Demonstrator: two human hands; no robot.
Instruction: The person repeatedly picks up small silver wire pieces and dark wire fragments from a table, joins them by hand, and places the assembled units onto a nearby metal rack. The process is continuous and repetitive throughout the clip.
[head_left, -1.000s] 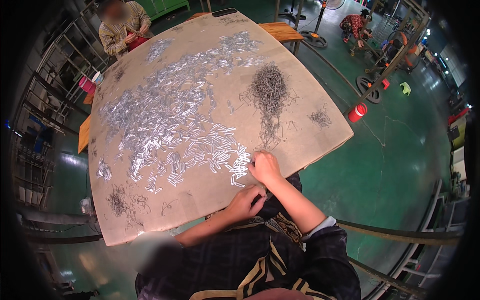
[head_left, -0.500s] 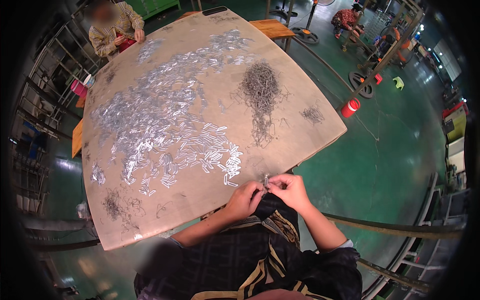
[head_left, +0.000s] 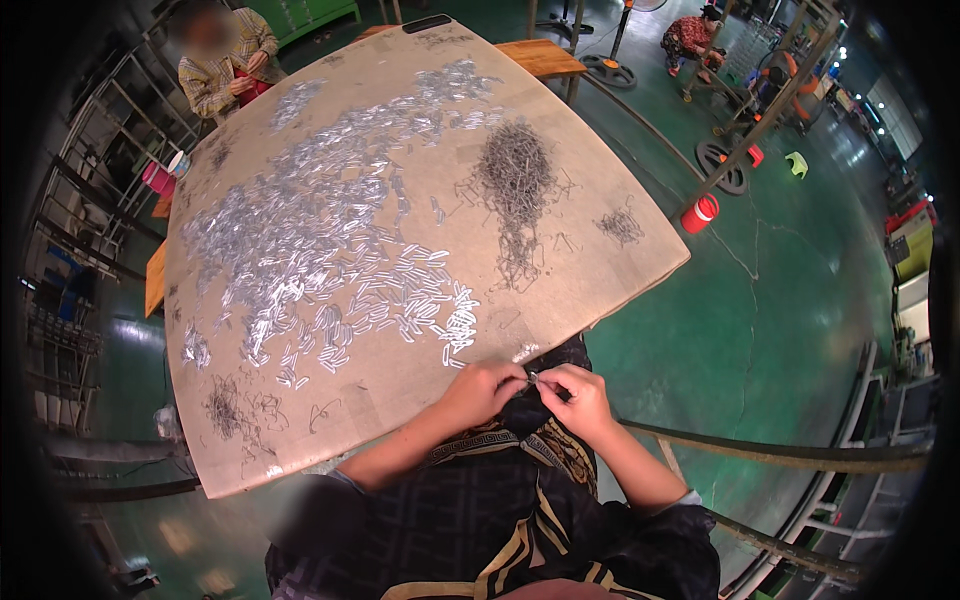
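My left hand (head_left: pixel 482 390) and my right hand (head_left: pixel 577 396) meet just off the near edge of the table. Thumb and fingers of both are pinched on one small shiny metal piece (head_left: pixel 532 378), mostly covered by the fingertips. On the brown-covered table (head_left: pixel 585 280), a wide spread of small, flat, silvery oblong metal parts (head_left: pixel 350 260) lies beyond my left hand. A heap of thin bent wire pieces (head_left: pixel 515 165) sits farther off, towards the right side. A few shiny bits (head_left: pixel 525 352) rest at the table edge just past my fingers.
Smaller wire clusters lie at the right (head_left: pixel 620 227) and near left (head_left: pixel 228 412). Across the table another person (head_left: pixel 225 65) handles something red. A red bucket (head_left: pixel 701 212) stands on the green floor, right of the table. A metal rail (head_left: pixel 780 448) runs beside me.
Both hands have drawn back slightly towards me with the small metal piece, which sits lower between the fingertips. The person across has brought their hands closer together.
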